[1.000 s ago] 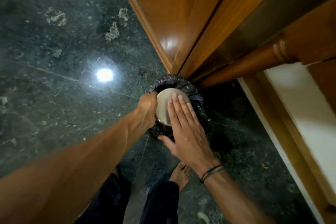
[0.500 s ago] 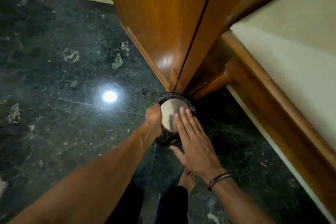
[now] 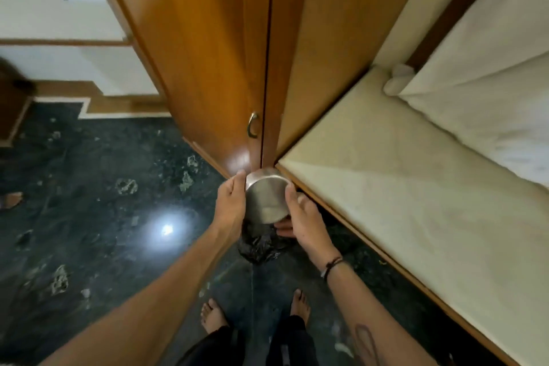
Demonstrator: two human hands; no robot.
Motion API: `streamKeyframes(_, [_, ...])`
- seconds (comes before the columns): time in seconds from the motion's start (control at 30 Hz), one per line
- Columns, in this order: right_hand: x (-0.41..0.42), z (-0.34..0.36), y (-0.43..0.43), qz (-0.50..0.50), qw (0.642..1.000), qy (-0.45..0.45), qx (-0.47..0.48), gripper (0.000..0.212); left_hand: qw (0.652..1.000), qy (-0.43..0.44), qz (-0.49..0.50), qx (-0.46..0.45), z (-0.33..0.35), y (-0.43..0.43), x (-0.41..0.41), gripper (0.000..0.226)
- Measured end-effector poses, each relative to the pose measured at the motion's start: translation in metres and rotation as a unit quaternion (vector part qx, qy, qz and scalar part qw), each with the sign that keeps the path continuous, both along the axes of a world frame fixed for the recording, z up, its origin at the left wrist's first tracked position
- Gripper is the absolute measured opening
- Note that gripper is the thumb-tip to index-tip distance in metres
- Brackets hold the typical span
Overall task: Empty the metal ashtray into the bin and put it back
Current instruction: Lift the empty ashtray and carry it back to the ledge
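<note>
Below, both hands clamp the ashtray between them: the left hand presses its palm and fingers along the left side, and the right hand grips the right side, its thumb showing under the lower edge. Turned over, the ashtray shows only its plain metal underside and a band of its wall, so its inside is hidden and whether anything is left in it cannot be told. It is held in the air just above the bin, which stands on the dark marble floor in the corner where a wooden cabinet meets a pale counter. Lined with a crumpled black bag, the bin is mostly covered by the ashtray and the hands; only its near side shows, and its contents are out of sight. A dark band circles the right wrist. Two bare feet stand on the floor near the bin, with dark trouser legs at the lower edge. A bright light reflection sits on the floor to the left of the bin. A small metal handle shows on the cabinet door above the hands.
</note>
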State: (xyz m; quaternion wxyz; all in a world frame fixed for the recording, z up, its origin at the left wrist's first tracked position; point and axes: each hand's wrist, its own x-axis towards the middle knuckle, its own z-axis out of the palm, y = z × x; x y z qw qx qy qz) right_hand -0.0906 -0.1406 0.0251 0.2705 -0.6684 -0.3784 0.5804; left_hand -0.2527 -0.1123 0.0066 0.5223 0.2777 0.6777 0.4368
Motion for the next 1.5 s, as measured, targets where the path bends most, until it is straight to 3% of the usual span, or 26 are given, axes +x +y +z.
streamKeyframes(0.07, [0.000, 0.052, 0.011, -0.038, 0.997, 0.060, 0.002, 0.066, 0.994, 0.024, -0.064, 0.090, 0.054, 0.010, 0.003, 0.045])
streamKeyframes(0.17, [0.007, 0.129, 0.027, -0.071, 0.989, 0.129, 0.017, 0.077, 0.963, 0.085, -0.151, 0.207, 0.136, 0.023, 0.011, 0.044])
streamKeyframes(0.23, [0.014, 0.164, 0.034, -0.106, 0.979, 0.167, 0.051, 0.072, 0.942, 0.102, -0.185, 0.259, 0.171, 0.033, 0.015, 0.037])
streamKeyframes(0.37, [0.039, 0.222, 0.046, -0.149, 0.954, 0.207, 0.160, 0.065, 0.923, 0.097, -0.220, 0.299, 0.235, 0.051, 0.029, 0.028])
streamKeyframes(0.43, [0.054, 0.241, 0.052, -0.158, 0.939, 0.216, 0.215, 0.071, 0.920, 0.089, -0.242, 0.294, 0.255, 0.058, 0.037, 0.037])
streamKeyframes(0.57, [0.106, 0.265, 0.066, -0.098, 0.929, 0.138, 0.328, 0.089, 0.902, 0.090, -0.315, 0.282, 0.281, 0.072, 0.066, 0.085])
streamKeyframes(0.67, [0.163, 0.274, 0.075, -0.012, 0.929, 0.046, 0.366, 0.100, 0.888, 0.104, -0.318, 0.316, 0.291, 0.081, 0.100, 0.092])
streamKeyframes(0.9, [0.288, 0.274, 0.098, 0.139, 0.919, -0.088, 0.359, 0.125, 0.863, 0.129, -0.338, 0.353, 0.283, 0.099, 0.203, 0.107])
streamKeyframes(1.0, [0.316, 0.261, 0.110, 0.148, 0.919, -0.099, 0.353, 0.132, 0.864, 0.149, -0.345, 0.335, 0.270, 0.106, 0.232, 0.111])
streamKeyframes(1.13, [0.336, 0.241, 0.117, 0.147, 0.923, -0.121, 0.336, 0.117, 0.873, 0.159, -0.355, 0.296, 0.248, 0.117, 0.256, 0.113])
streamKeyframes(1.27, [0.342, 0.207, 0.124, 0.132, 0.933, -0.131, 0.308, 0.117, 0.871, 0.185, -0.371, 0.264, 0.221, 0.124, 0.268, 0.119])
streamKeyframes(1.5, [0.335, 0.106, 0.119, 0.126, 0.959, -0.171, 0.186, 0.131, 0.887, 0.210, -0.385, 0.145, 0.131, 0.125, 0.282, 0.097])
